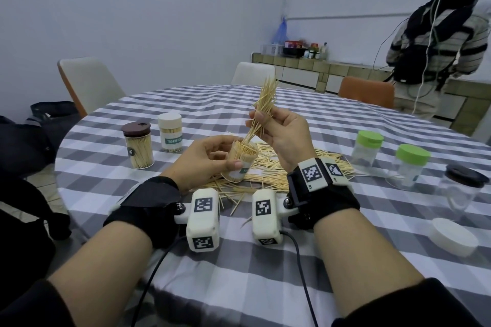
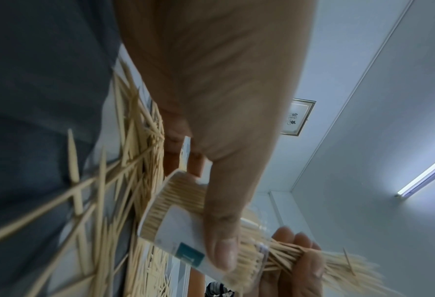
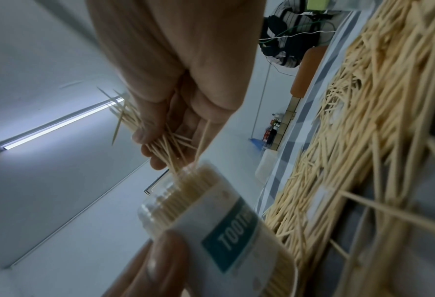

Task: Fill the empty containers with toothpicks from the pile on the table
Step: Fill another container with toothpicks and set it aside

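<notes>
Wooden toothpicks already pack the open container [image 1: 240, 160] your left hand [image 1: 210, 156] grips tilted above the pile [image 1: 268, 167], while your right hand [image 1: 281, 135] pinches a loose bundle [image 1: 263, 109] whose lower ends touch its mouth. Two capped containers [image 1: 154, 141] at left look full; three jars [image 1: 409, 164] at right look empty, so roughly half seems left. Only the right wrist view shows the label's lettering and thumb pressing the bundle against curled fingers [image 3: 145, 138].

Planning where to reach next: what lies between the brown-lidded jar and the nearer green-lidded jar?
In the head view: the toothpick pile, with both hands above it.
</notes>
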